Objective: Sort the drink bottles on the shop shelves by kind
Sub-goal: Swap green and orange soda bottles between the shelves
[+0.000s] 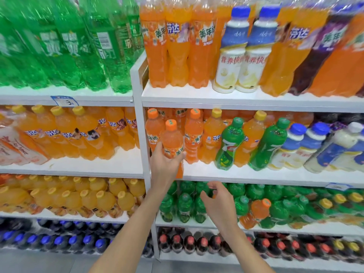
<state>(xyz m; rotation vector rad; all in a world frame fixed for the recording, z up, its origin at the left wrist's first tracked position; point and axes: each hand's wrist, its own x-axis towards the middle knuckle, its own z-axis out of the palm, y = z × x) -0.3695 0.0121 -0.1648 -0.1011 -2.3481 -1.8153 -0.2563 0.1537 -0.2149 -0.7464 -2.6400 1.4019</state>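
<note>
A: Grip status?
B: Person's left hand (164, 164) curled round orange bottle (172, 140), at front of middle shelf (256, 176) w/ other oranges. Right hand (217, 203) loosely curled, apparently empty.
A: Progress?
B: Early, prob. Two green bottles (227, 146) sit among oranges; stray orange bottle (260, 208) in green row (187, 203) below; milk bottles (229, 56) mixed up top.

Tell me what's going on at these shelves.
A person is sorting drinks. The left hand grips an orange-capped orange soda bottle at the left end of the middle shelf, beside others like it. The right hand hovers lower with loosely curled fingers, apparently holding nothing. Things are not yet sorted: two green bottles stand among orange ones, and a stray orange bottle sits among green ones on the shelf below.
</note>
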